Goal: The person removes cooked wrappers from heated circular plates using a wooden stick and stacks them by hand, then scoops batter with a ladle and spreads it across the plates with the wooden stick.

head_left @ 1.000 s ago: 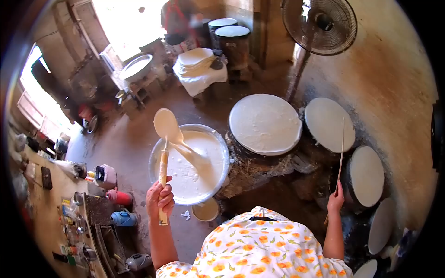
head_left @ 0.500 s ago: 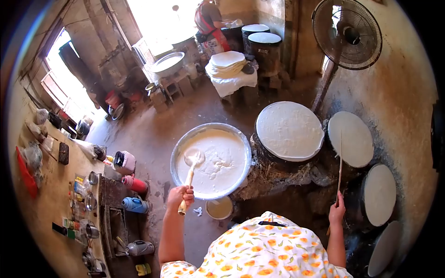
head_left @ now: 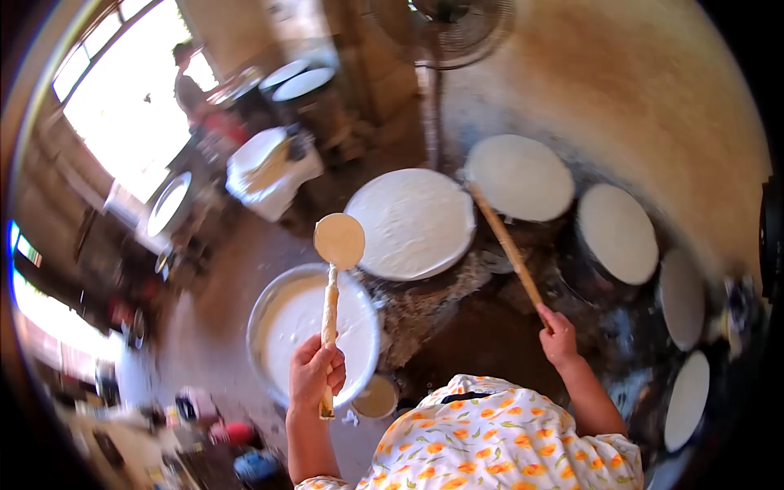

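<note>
The left hand [head_left: 317, 374], low and left of centre in the frame, has its grip wrapped round the handle of a ladle [head_left: 331, 304]. The ladle stands nearly upright in the frame, its scoop just left of centre, filled with cream-coloured liquid. The scoop shows in front of the left edge of a large round top [head_left: 408, 224], above the far rim of a metal basin [head_left: 255, 335]. The basin holds white liquid [head_left: 280, 339], and a small bucket [head_left: 376, 400] is just beside it, towards the bottom of the frame.

The right hand [head_left: 559, 336], right of centre, has its grip closed on the lower end of a wooden stick [head_left: 506, 245]. The stick slants up and left to the left edge of a second pale round top [head_left: 520, 180]; I cannot tell if the tip touches it. 3 more pale tops curve down the right side, the nearest to these being a white top [head_left: 617, 234].

In the upper left, a person [head_left: 192, 91] stands near 2 dark drums [head_left: 314, 110] with pale tops.
</note>
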{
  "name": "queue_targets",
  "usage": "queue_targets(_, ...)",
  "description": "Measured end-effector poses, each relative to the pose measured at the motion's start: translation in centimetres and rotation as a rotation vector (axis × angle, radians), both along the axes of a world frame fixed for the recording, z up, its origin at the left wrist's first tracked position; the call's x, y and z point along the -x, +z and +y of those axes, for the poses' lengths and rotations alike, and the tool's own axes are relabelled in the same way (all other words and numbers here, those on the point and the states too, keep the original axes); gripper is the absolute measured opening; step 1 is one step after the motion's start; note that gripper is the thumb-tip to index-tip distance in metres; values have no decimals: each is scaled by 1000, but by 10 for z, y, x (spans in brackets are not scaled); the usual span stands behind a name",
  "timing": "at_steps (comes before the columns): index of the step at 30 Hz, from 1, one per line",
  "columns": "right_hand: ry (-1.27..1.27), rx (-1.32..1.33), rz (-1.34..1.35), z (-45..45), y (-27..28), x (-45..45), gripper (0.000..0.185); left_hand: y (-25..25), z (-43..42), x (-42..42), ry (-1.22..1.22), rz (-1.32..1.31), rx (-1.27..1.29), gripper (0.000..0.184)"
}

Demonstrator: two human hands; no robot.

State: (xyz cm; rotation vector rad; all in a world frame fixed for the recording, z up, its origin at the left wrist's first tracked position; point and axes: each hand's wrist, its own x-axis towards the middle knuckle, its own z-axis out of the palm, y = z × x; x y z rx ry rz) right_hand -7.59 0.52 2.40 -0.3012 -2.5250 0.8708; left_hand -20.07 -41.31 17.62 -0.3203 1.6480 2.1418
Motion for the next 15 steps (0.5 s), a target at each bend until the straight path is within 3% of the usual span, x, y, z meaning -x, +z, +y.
queue_targets(4,-82,-54,-36,-9,39,-44,55,13,87,38,-328,83,69,9)
queue_targets(7,-179,-182,65,15,38,-77,57,23,172,47,-572,163,123,16)
queue_targets(10,-327,-255,92,54,43,-111,60,31,266,32,-755,292,200,14)
queue_targets(15,-595,-307,5,149,29,-189,59,27,434,-28,-1021,470,68,12)
